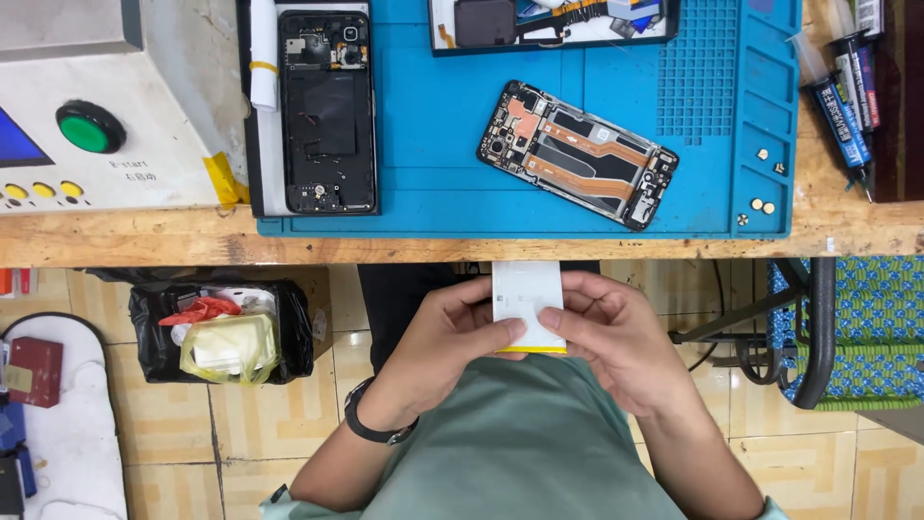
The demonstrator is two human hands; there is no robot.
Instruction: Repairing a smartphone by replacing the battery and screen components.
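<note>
Both hands hold a flat white phone battery (525, 289) with a yellow bottom edge, close to my chest and below the bench edge. My left hand (452, 332) grips its left side, thumb across the lower face. My right hand (606, 337) grips the right side, with a fingertip pressed on the face. On the blue work mat (433, 125) above lies an opened phone (577, 154), tilted, its boards and copper flex showing. A second opened phone frame (327, 111) lies upright at the mat's left.
A tray of phone parts (553, 24) sits at the mat's top edge. A white machine with a green button (89, 127) stands at left. Glue syringes (847, 87) lie at right. On the tiled floor, a black waste bin (221, 332) is at left and a chair (847, 327) at right.
</note>
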